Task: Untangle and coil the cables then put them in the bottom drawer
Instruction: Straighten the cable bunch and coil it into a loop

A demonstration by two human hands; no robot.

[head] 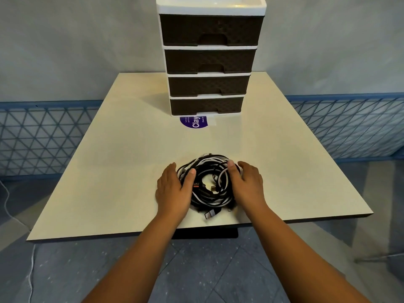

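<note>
Left hand (172, 191): flat-fingered and relaxed, set against the left flank of the cables (207, 182), thumb laid over the outer loops; fingers nearly straight, cupping rather than gripping, nothing lifted. Cables: black and white leads together in one rough ring near the front edge of the table (109, 171), several plug ends poking free at the centre and at the near side; whether each lead is separately untangled cannot be told, as the strands overlap in a single bundle. Right hand (247, 182): mirrors the other on the right flank, thumb resting on the top of the ring, fingers gently curved along the outside, pressing in but not closed round anything. Drawer unit (207, 62): four dark drawers in a white frame, upright at the far middle of the table, well apart from the bundle. Bottom drawer (205, 106): shut, nothing placed in it as far as can be seen. Purple sticker (193, 123): on the table just before the unit. Status, by judgement: coiling looks largely done or in final gathering; still to come are lifting the bundle, opening the bottom drawer, and stowing the cables inside.
</note>
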